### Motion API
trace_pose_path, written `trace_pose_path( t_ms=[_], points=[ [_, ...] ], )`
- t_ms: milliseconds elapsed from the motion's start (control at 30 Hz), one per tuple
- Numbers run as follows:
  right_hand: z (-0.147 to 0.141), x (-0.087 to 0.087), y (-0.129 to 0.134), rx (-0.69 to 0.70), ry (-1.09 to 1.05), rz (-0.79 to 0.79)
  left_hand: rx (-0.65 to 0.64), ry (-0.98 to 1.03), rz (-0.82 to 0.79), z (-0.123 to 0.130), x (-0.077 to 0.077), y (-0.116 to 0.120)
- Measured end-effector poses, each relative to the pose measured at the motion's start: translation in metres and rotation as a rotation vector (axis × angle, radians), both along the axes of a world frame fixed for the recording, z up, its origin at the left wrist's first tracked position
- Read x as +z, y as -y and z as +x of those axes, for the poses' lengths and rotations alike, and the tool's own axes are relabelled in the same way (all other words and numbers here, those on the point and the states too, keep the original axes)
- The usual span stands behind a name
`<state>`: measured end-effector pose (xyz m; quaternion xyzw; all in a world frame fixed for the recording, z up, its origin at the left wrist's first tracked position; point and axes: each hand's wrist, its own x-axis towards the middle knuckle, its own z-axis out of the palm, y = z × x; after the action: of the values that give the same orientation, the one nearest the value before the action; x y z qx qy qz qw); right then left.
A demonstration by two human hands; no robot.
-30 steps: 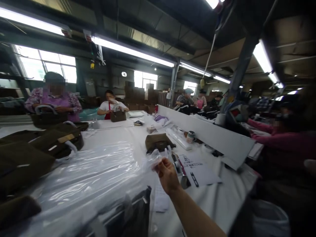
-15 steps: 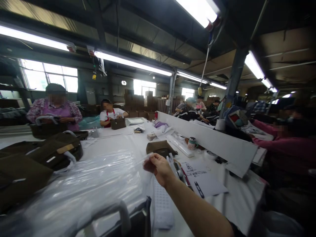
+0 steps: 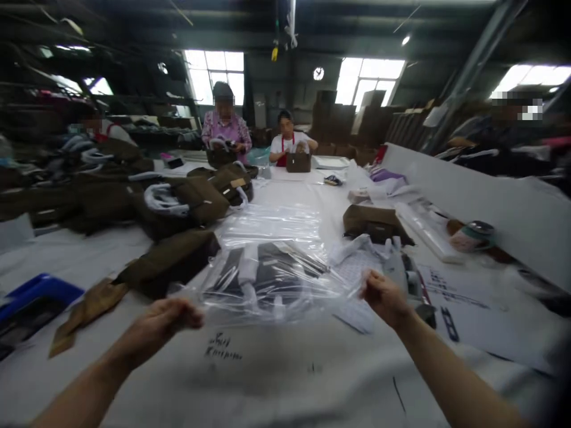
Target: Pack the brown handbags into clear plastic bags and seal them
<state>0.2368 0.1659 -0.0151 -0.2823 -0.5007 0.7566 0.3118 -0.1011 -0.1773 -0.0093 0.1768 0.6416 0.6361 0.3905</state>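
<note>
A clear plastic bag (image 3: 285, 297) with a dark handbag (image 3: 272, 267) inside is stretched between my two hands above the white table. My left hand (image 3: 172, 315) pinches its left corner, fingers closed. At the right corner, my right hand (image 3: 383, 294) grips the plastic between thumb and fingers. The handbag's wrapped pale handles point toward me. Behind it, more clear plastic sheets (image 3: 276, 223) lie flat on the table (image 3: 276, 193).
Brown bags (image 3: 187, 199) are piled on the left, near a blue bin (image 3: 44, 291). On the right are a brown pouch (image 3: 375, 223), a mug (image 3: 475, 235), a written sheet (image 3: 473, 303) and small black snips (image 3: 449, 324). Two people handle bags at the far end.
The view has swung left. My left hand has come into view, and both hands now hold the plastic bag's corners with the dark handbag in it.
</note>
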Motion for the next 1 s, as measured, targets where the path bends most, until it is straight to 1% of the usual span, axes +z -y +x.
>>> trace_pose_path(
  t_ms=[67,133,167,200,233,267,300,333,367,400,467,500,533,567,600,633,667,700,767,800,833,867,900,1000],
  points=[
    [0.013,-0.053,0.017,0.028,0.08,-0.072,-0.13,0.159,-0.056,0.022,-0.039,0.004],
    [0.027,-0.094,0.035,0.058,0.131,-0.121,-0.209,0.235,-0.089,0.041,-0.075,0.006],
    [0.034,-0.11,0.042,0.066,0.153,-0.14,-0.24,0.226,-0.102,0.049,-0.089,0.009],
    [0.042,-0.122,0.048,0.067,0.172,-0.161,-0.278,0.193,-0.12,0.055,-0.1,0.013],
    [0.05,-0.131,0.052,0.07,0.194,-0.178,-0.326,0.13,-0.145,0.059,-0.108,0.019],
    [0.058,-0.137,0.054,0.081,0.221,-0.182,-0.385,0.041,-0.176,0.062,-0.112,0.025],
    [0.065,-0.14,0.054,0.104,0.253,-0.167,-0.461,-0.061,-0.207,0.063,-0.113,0.032],
    [0.071,-0.141,0.052,0.155,0.293,-0.124,-0.551,-0.168,-0.232,0.063,-0.11,0.04],
    [0.076,-0.138,0.05,0.24,0.346,-0.049,-0.657,-0.272,-0.249,0.062,-0.105,0.048],
    [0.08,-0.133,0.047,0.359,0.414,0.049,-0.771,-0.372,-0.263,0.062,-0.097,0.055],
    [0.082,-0.118,0.043,0.621,0.581,0.272,-0.973,-0.574,-0.294,0.062,-0.075,0.062],
    [0.08,-0.109,0.042,0.724,0.665,0.382,-1.026,-0.694,-0.313,0.063,-0.062,0.06],
    [0.077,-0.1,0.043,0.771,0.732,0.49,-1.027,-0.837,-0.327,0.066,-0.049,0.055],
    [0.073,-0.091,0.047,0.752,0.77,0.595,-0.978,-0.993,-0.326,0.069,-0.038,0.046],
    [0.068,-0.083,0.052,0.69,0.775,0.697,-0.897,-1.152,-0.307,0.074,-0.029,0.033],
    [0.062,-0.077,0.058,0.609,0.757,0.793,-0.82,-1.296,-0.275,0.079,-0.022,0.018],
    [0.056,-0.073,0.065,0.544,0.729,0.874,-0.77,-1.416,-0.235,0.084,-0.018,0.002],
    [0.051,-0.072,0.072,0.514,0.703,0.937,-0.764,-1.506,-0.196,0.089,-0.018,-0.015],
    [0.044,-0.075,0.081,0.569,0.67,1.007,-0.865,-1.597,-0.131,0.096,-0.02,-0.046],
    [0.044,-0.079,0.082,0.595,0.663,1.01,-0.924,-1.607,-0.113,0.097,-0.022,-0.059],
    [0.047,-0.084,0.081,0.583,0.657,0.993,-0.955,-1.6,-0.104,0.098,-0.022,-0.072],
    [0.052,-0.09,0.078,0.52,0.654,0.962,-0.962,-1.58,-0.104,0.098,-0.019,-0.085],
    [0.06,-0.097,0.073,0.401,0.659,0.927,-0.946,-1.552,-0.111,0.098,-0.015,-0.098],
    [0.086,-0.12,0.052,-0.073,0.719,0.873,-0.863,-1.502,-0.146,0.109,0.006,-0.148]
  ],
)
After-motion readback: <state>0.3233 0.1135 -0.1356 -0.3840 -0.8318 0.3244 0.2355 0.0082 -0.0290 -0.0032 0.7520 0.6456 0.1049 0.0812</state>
